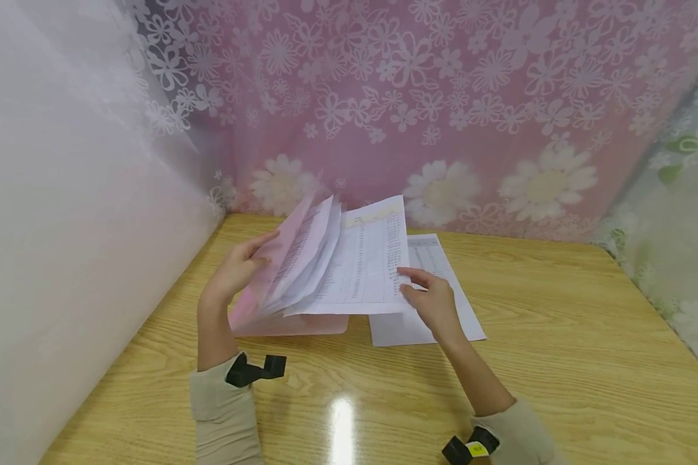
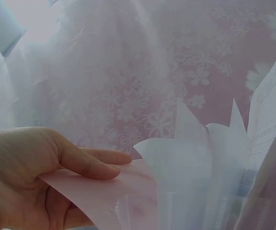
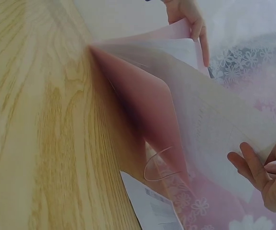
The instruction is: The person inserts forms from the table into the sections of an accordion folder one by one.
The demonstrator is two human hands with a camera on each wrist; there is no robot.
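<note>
- Since its pink cover (image 2: 123, 189) bends in a gentle curve at the left hand (image 1: 235, 268), the folder (image 1: 320, 325) is probably light and springy, made of thin plastic or card; which of the two I cannot tell.
- It stands partly open on the left half of the table (image 1: 558, 336), its front part low and the cover raised at a slant.
- The inner sheets (image 1: 308, 255) fan out between cover and raised sheet (image 1: 372, 258); they look limp, likely to slide over one another and easily creased or torn.
- A firm hold on the cover's free edge should suit the folder; the raised sheet is best taken lightly by its outer edge, clear of the folder. Whether it is fastened in there I cannot tell.
- Left fingers: they pinch the cover, thumb on the inner side, the others behind it, the gap between them no wider than the cover itself.
- Right fingers: the right hand (image 1: 436, 307) pinches the raised sheet at its right edge, finger and thumb closed on the paper; the sheet slants up from the folder, its near edge off the table.
- Just beside the folder, a lower sheet (image 1: 395, 332) lies flat on the table, partly under the raised sheet and the right hand.
</note>
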